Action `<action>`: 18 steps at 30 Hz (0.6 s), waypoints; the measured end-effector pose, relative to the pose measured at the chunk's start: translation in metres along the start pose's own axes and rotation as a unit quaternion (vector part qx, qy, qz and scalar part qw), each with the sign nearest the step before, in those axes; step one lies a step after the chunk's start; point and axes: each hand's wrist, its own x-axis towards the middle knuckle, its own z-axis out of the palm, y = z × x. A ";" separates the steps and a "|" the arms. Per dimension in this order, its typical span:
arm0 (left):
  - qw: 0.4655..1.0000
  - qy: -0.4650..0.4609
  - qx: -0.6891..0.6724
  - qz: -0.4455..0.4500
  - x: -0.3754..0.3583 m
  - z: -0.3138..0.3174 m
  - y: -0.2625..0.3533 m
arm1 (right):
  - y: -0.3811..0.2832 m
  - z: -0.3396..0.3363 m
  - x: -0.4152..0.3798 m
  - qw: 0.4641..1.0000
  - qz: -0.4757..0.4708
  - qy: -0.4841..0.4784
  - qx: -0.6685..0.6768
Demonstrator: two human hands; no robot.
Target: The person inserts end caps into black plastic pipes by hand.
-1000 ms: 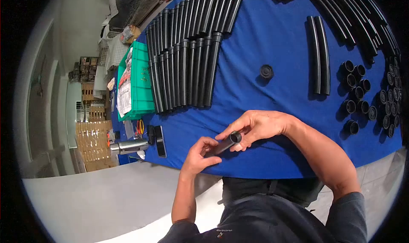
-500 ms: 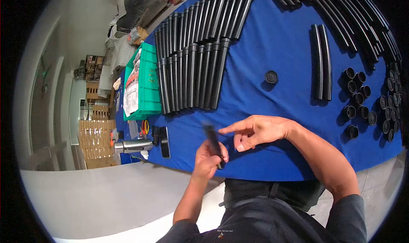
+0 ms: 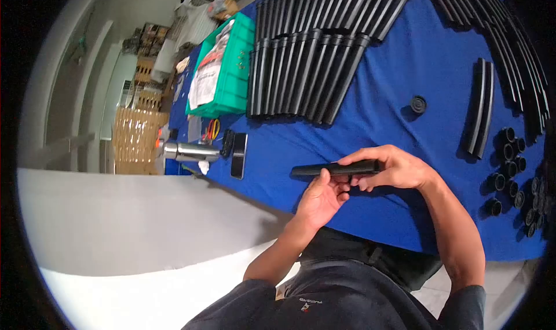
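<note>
A black tube (image 3: 330,169) lies roughly level across both hands, over the front part of the blue cloth. My left hand (image 3: 322,200) grips it from below near its middle, thumb on top. My right hand (image 3: 391,167) is wrapped round its right end, where a wider black piece shows between the fingers. Beyond the hands, a single round black cap (image 3: 418,104) rests on the cloth. Two longer black tubes (image 3: 480,110) lie side by side to the right.
Capped black tubes (image 3: 307,75) lie in two rows beside a green crate (image 3: 234,69). A phone (image 3: 239,156), a steel flask (image 3: 194,151) and scissors stand or lie at the left. More caps (image 3: 509,168) and long tubes (image 3: 504,58) occupy the right side of the blue cloth (image 3: 394,69).
The held tube has turned from upright to nearly level. My right hand, apart from it before, has closed round its right end. The camera view has shifted and tilted.
</note>
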 end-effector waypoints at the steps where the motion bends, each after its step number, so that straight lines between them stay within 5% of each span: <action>1: 1.000 0.011 0.000 0.010 -0.001 0.006 0.001 | 0.000 0.000 0.000 1.000 0.003 0.010 0.002; 4: 0.994 0.021 0.095 -0.051 -0.008 0.025 0.016 | 0.002 0.001 0.001 1.000 0.008 0.022 -0.010; 7: 0.911 0.060 0.396 0.097 -0.017 0.024 0.012 | 0.004 0.001 0.002 0.999 0.007 0.040 -0.004; 9: 0.722 0.073 0.613 0.313 -0.019 0.034 0.024 | 0.003 0.004 0.003 0.998 0.013 0.060 -0.013; 11: 0.475 0.054 0.717 0.506 -0.011 0.058 0.044 | 0.004 0.003 0.003 0.997 0.009 0.077 -0.027; 15: 0.523 0.066 0.753 0.394 0.008 0.032 0.042 | 0.004 0.004 0.005 0.998 -0.016 0.061 -0.021; 16: 0.494 0.084 0.785 0.365 0.009 0.027 0.044 | 0.002 0.006 0.005 0.997 -0.029 0.059 -0.038; 18: 0.608 0.103 0.735 0.282 0.003 0.033 0.043 | 0.002 0.001 0.000 0.997 -0.037 0.043 -0.047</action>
